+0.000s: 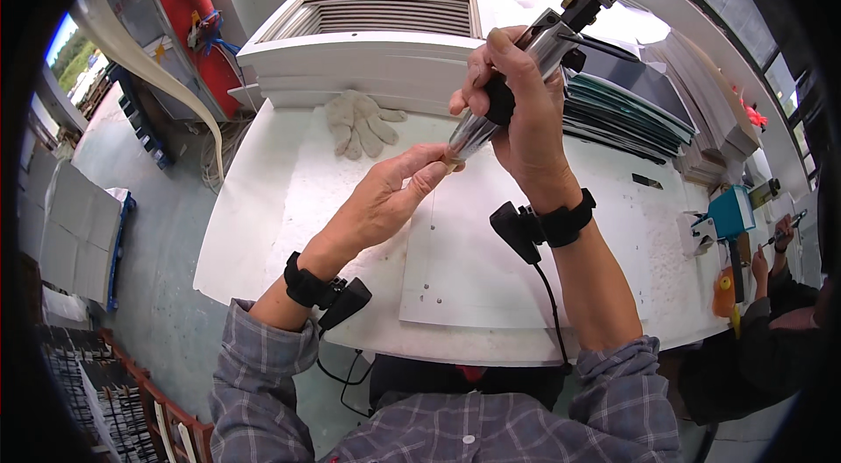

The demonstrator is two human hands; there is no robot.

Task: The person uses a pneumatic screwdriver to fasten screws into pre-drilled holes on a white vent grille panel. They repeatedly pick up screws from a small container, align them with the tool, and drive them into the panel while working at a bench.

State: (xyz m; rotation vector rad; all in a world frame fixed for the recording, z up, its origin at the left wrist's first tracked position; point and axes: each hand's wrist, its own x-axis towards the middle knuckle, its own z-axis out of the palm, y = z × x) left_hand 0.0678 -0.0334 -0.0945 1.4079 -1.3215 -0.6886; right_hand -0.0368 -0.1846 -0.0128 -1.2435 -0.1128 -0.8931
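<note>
In my right hand (pixel 530 113) is a silver in-line air tool (pixel 552 47) with a black collar, a lever and a hose fitting at its upper end. It slants down to the left above the table, with my fingers closed round its body. At the lower end, my left hand (pixel 390 196) pinches the tool's tapered nose between thumb and fingers. Whether a small part sits in that pinch is hidden. Below both hands lies a flat white panel (pixel 473 279) with several small dark marks or fasteners on it.
A knitted glove (pixel 359 123) lies by a white louvred frame (pixel 368 51) at the back. Right of it are stacked dark panels (pixel 626 113) and cardboard (pixel 710 95). A teal box-like thing (pixel 731 211) stands at the right edge, near another person's hand (pixel 782 235).
</note>
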